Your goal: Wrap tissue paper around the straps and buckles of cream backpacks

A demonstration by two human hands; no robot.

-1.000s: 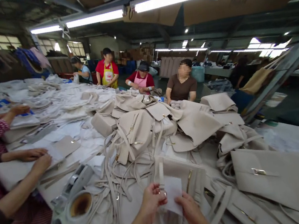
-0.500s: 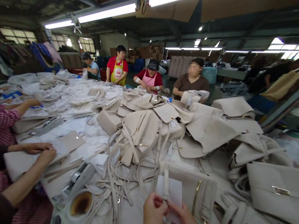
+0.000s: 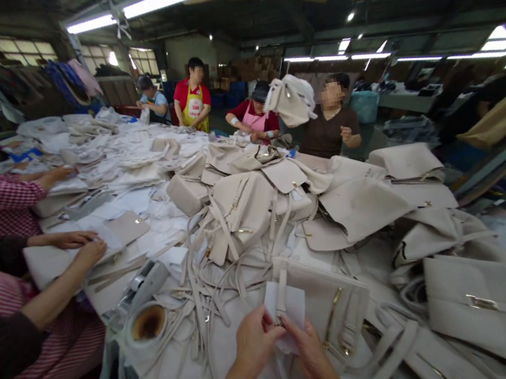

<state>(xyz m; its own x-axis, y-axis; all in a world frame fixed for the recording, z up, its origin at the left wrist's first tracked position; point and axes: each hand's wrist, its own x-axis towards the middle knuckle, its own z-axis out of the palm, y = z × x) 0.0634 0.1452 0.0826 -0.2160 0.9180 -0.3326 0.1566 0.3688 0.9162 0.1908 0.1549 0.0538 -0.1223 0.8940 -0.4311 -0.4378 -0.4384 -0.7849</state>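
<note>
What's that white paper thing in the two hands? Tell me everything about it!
The paper is a thin white sheet, roughly square and slightly creased. It stands almost upright over a beige bag. A beige strap with a small metal buckle lies across its front. The left hand and right hand pinch its lower edge near the buckle, folding it around the strap's end.

Both forearms bare, the left hand (image 3: 255, 339) and right hand (image 3: 310, 349) ungloved.
</note>
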